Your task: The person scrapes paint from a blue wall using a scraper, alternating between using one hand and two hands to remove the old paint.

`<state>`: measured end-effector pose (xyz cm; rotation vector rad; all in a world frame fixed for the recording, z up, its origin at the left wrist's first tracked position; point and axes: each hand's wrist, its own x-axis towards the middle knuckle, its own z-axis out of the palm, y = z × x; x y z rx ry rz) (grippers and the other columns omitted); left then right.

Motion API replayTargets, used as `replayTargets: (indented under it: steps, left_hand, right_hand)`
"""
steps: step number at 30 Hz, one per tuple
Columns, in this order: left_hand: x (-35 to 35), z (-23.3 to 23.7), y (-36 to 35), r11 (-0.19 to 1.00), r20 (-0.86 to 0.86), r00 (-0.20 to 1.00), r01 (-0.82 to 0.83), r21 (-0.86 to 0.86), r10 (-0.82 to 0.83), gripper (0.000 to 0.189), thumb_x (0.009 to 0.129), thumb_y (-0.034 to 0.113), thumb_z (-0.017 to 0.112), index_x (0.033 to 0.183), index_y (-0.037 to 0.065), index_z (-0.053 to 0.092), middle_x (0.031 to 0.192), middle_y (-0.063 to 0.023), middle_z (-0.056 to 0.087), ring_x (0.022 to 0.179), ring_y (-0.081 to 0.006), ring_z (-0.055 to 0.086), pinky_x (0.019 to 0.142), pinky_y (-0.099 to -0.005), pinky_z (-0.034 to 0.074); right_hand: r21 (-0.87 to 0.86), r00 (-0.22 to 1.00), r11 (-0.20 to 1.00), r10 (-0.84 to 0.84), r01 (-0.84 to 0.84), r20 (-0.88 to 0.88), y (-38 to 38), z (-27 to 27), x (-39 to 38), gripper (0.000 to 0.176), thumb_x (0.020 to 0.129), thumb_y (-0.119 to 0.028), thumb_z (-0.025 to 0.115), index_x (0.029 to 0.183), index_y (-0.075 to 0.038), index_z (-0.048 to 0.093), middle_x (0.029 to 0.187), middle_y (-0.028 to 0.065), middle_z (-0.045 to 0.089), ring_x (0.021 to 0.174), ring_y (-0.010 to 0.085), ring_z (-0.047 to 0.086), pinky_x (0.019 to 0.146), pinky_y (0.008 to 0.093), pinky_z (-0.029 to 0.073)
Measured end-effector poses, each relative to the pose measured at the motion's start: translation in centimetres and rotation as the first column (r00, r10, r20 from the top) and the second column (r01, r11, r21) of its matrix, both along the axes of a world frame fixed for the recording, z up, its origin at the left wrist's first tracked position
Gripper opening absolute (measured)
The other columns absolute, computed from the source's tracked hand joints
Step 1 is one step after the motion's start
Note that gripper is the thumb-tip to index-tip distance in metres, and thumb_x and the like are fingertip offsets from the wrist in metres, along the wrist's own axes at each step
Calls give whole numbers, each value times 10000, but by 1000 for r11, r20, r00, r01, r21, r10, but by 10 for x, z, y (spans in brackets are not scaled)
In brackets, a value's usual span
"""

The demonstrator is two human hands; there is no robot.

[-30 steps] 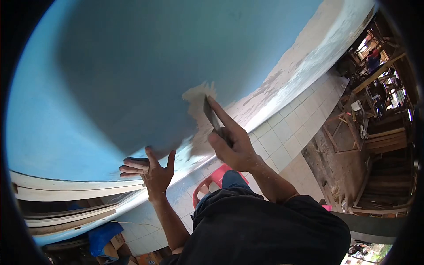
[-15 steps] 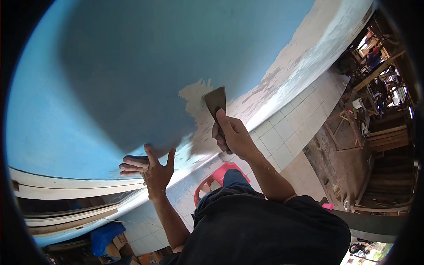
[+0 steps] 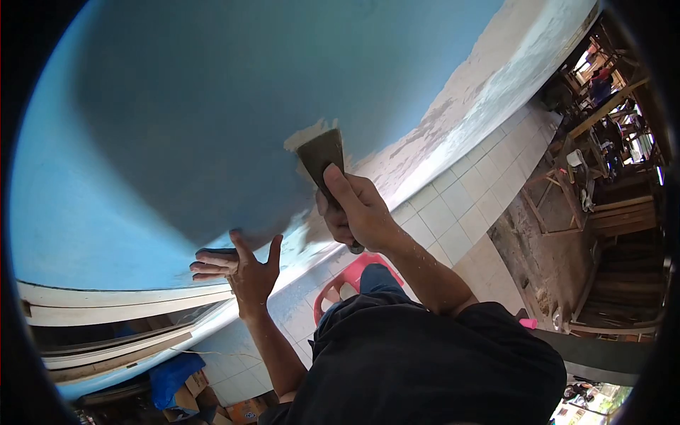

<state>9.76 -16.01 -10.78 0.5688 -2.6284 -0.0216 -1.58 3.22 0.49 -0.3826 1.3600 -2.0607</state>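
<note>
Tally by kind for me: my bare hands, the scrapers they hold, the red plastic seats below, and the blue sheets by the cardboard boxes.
Hands: 2, the left hand with fingers spread, the right hand gripping
Scrapers: 1 scraper
Red seats: 1 red seat, partly hidden
Blue sheets: 1 blue sheet
Total: 5

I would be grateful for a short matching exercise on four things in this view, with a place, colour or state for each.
Things:
1. Scraper
2. Left hand
3. Chair
4. Shirt

Descriptions:
A. pinkish red
B. black
C. gripped in the right hand
D. fingers spread

Pairs: 1-C, 2-D, 3-A, 4-B
</note>
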Motion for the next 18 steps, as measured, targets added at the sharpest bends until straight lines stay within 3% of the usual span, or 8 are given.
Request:
replayTargets:
  steps: [4, 5, 6, 8, 10, 15, 18]
  left_hand:
    - [-4, 19, 12, 955, -27, 993, -115, -273, 112, 1022, 769, 528, 649, 1412, 37, 23, 1204, -567, -174, 1150, -736, -46, 931, -718, 155]
    - [-3, 10, 7, 974, -98, 994, -59, -220, 38, 1003, 773, 521, 648, 1405, 30, 43, 1219, -574, -34, 1161, -726, 56, 936, -703, 183]
    - [-2, 10, 5, 999, -39, 999, -26, -26, 25, 1001, 774, 520, 647, 1400, 15, 51, 1214, -572, 22, 1162, -716, 93, 942, -691, 195]
    - [0, 18, 4, 932, 70, 997, 1, 362, -28, 997, 777, 517, 645, 1390, -16, 66, 1203, -567, 135, 1165, -697, 167, 954, -667, 220]
    - [-3, 30, 13, 991, 167, 983, -89, 100, 71, 988, 780, 508, 647, 1364, -72, 99, 1160, -530, 289, 1144, -662, 279, 969, -614, 268]
    - [-2, 8, 3, 993, 110, 987, -110, -47, 115, 999, 780, 507, 646, 1397, -10, 55, 1159, -531, 290, 1146, -663, 275, 969, -607, 275]
    - [2, -9, -4, 997, -19, 1000, -19, -81, 18, 1025, 767, 559, 620, 1416, 73, -7, 1202, -500, 98, 1125, -670, 122, 897, -675, 167]
  right_hand:
    - [75, 998, 996, -53, 55, -36, -2, 1, 0, 523, 956, -498, 339, 679, -68, 448, 461, -44, 283, 337, 46, 265, 324, 213, 231]
    - [104, 995, 992, -72, 79, -61, -2, 3, 1, 525, 955, -499, 339, 672, -70, 445, 459, -45, 285, 335, 46, 266, 322, 213, 231]
    - [87, 995, 994, -65, 71, -71, -2, 5, 0, 526, 955, -500, 338, 667, -72, 442, 459, -46, 286, 334, 45, 266, 320, 213, 231]
    - [53, 995, 997, -50, 55, -89, -1, 11, -2, 528, 955, -500, 337, 658, -75, 434, 458, -48, 289, 334, 43, 267, 315, 211, 232]
    - [43, 998, 998, -50, 51, -22, 1, 3, -1, 522, 936, -509, 391, 672, -66, 472, 446, -56, 338, 329, 29, 290, 317, 211, 218]
    - [29, 999, 998, -46, 47, -22, 0, 14, -3, 520, 939, -501, 394, 672, -62, 475, 448, -55, 343, 333, 26, 293, 319, 209, 216]
    - [46, 996, 996, -79, 80, -41, 0, 18, -2, 515, 938, -496, 404, 670, -63, 480, 452, -58, 345, 341, 24, 303, 322, 206, 219]
